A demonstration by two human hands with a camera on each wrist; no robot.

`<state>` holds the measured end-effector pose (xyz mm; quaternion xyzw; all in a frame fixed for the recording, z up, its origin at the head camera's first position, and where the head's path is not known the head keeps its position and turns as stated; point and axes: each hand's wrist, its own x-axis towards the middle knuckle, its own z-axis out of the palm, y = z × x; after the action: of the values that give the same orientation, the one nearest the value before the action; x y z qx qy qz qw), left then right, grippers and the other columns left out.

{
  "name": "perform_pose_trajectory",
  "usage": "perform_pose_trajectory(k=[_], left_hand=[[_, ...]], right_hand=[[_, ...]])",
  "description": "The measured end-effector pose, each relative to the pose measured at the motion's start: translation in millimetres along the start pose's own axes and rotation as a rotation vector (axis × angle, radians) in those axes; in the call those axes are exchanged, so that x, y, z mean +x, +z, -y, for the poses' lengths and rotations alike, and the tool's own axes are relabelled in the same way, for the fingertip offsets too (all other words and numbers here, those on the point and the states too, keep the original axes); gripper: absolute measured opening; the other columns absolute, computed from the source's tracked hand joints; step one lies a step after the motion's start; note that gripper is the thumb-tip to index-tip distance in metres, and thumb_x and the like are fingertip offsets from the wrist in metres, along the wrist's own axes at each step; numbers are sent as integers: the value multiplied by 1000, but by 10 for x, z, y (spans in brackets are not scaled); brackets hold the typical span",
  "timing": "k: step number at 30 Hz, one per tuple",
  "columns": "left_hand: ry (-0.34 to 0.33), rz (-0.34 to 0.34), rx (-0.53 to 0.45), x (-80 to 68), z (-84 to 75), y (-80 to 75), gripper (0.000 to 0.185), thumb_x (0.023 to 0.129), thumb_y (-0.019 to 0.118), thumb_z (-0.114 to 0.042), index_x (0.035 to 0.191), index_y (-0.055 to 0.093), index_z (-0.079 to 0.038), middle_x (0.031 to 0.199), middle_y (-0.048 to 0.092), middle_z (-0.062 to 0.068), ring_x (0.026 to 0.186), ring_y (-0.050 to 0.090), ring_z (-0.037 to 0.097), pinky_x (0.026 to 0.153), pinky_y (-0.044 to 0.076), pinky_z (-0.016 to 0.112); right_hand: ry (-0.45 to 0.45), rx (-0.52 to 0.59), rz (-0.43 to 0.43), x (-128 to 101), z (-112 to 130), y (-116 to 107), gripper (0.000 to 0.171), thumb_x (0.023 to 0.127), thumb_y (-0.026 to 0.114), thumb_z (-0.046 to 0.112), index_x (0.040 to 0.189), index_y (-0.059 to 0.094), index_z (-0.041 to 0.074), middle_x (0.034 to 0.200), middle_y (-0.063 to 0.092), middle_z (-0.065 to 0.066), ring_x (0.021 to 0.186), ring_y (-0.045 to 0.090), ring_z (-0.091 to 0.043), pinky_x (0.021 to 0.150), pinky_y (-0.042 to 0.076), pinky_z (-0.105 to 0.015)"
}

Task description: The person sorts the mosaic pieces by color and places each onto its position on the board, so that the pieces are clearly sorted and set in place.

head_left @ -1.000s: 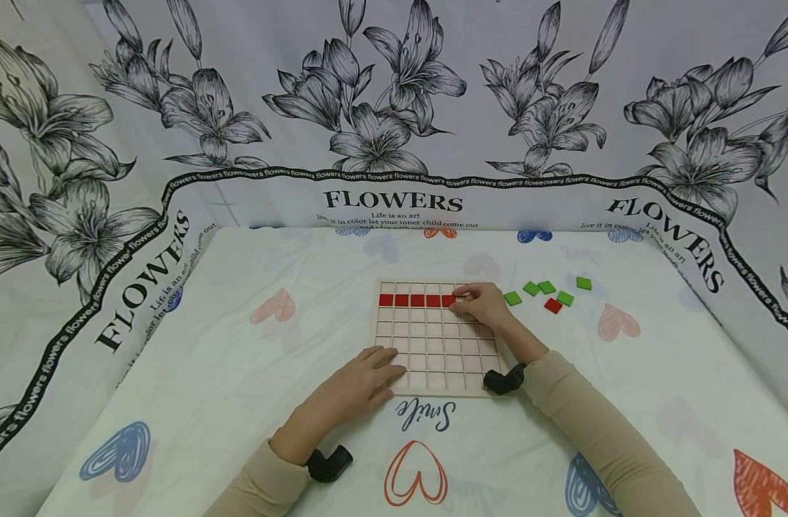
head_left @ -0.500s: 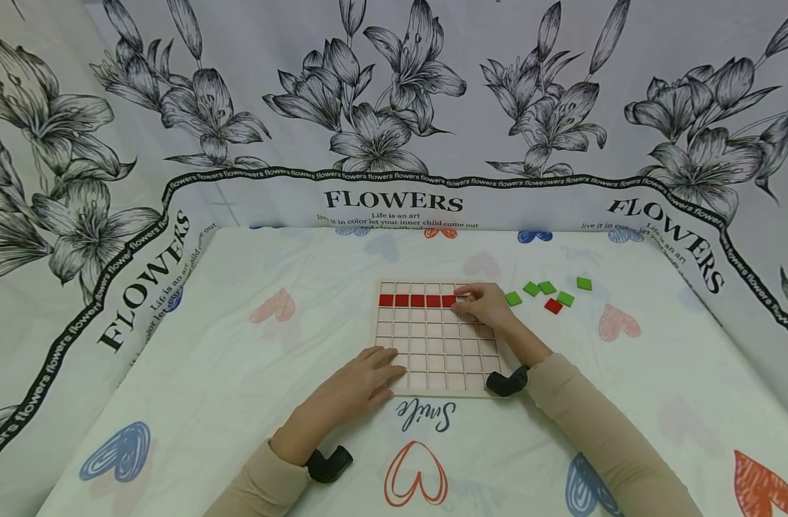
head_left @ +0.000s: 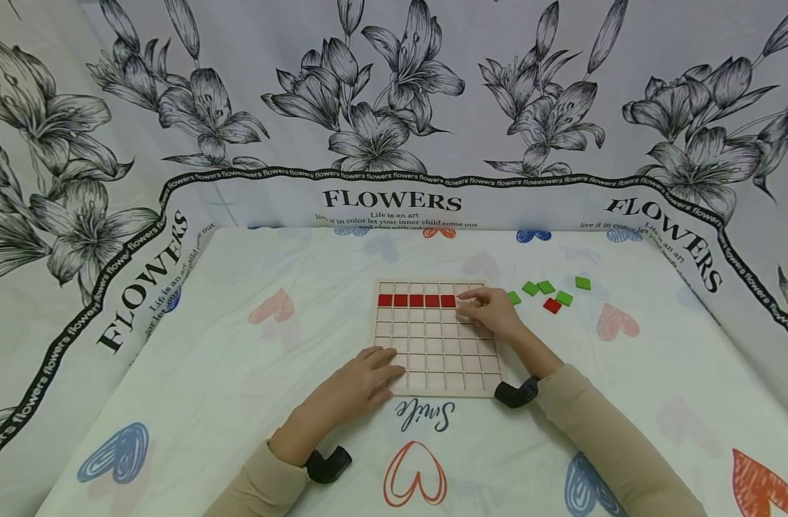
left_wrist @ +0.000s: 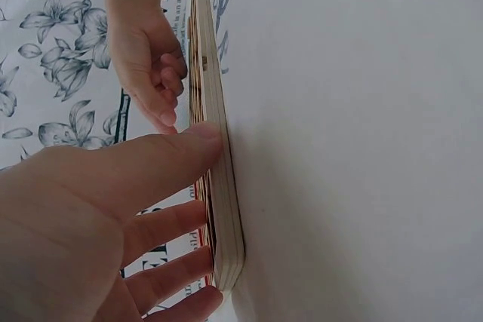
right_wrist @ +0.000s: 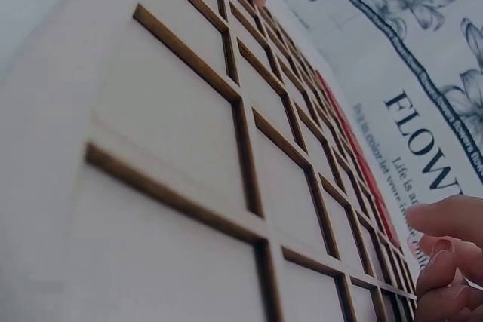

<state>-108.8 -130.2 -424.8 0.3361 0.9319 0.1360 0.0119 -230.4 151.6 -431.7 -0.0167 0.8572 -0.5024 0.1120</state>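
Note:
A pale wooden grid board (head_left: 417, 346) lies in the middle of the table. Several red square tiles (head_left: 417, 301) fill a run of cells in its second row from the back. My left hand (head_left: 355, 380) rests at the near left corner; in the left wrist view its thumb (left_wrist: 170, 160) lies against the board's edge, fingers spread nearly straight over the side. Just right of the last red tile, my right hand (head_left: 495, 313) hovers over the board with nothing showing between thumb and forefinger. In the right wrist view its fingertips (right_wrist: 434, 216) are close beside the red row.
Right of the board lie several loose green tiles (head_left: 546, 287) and one loose red tile (head_left: 552, 306). The white tablecloth (head_left: 291, 273) has printed hearts. A flower-patterned curtain (head_left: 536, 86) stands behind and along the sides.
My right hand has drawn slightly right, away from the end of the red row, and its sleeve has shifted right too. My left hand has stayed in place.

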Motion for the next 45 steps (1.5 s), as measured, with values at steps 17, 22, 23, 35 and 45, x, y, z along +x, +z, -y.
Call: perform_pose_trajectory(k=[17,22,23,35,45], left_hand=[[15,-10,-4,-1,13,9,34,91,65,-20,125,63,-13,140,54,14,132,49,34,106,48,45],[20,-17,-4,-1,19,17,34,91,65,-20,125,64,-13,140,55,14,132,50,33,106,48,45],[19,-17,-5,-2,19,17,34,91,65,-20,124,64,-13,140,55,14,132,50,34,107,48,45],[17,-16,-13,-4,6,2,34,91,64,-19,125,64,-12,140,54,15,131,50,34,107,48,45],[10,-13,-11,-4,0,2,34,91,65,-19,125,64,-12,140,55,14,132,50,34,107,48,45]], right_hand=[[6,31,-28,-147,-122,-160,40,88,69,22,123,63,1,62,47,7,51,43,-6,49,37,-21],[12,33,-41,-173,-161,-233,41,89,69,24,124,63,3,60,46,8,52,42,-6,51,39,-21],[14,32,-46,-181,-166,-246,41,89,69,24,124,63,4,59,45,8,52,42,-7,51,39,-21],[-13,13,-71,-251,-253,-360,40,89,68,23,121,63,-1,54,47,10,49,43,-6,51,39,-21],[15,-43,-118,-292,-341,-469,37,89,68,21,120,65,1,55,47,11,51,43,-5,52,38,-20]])
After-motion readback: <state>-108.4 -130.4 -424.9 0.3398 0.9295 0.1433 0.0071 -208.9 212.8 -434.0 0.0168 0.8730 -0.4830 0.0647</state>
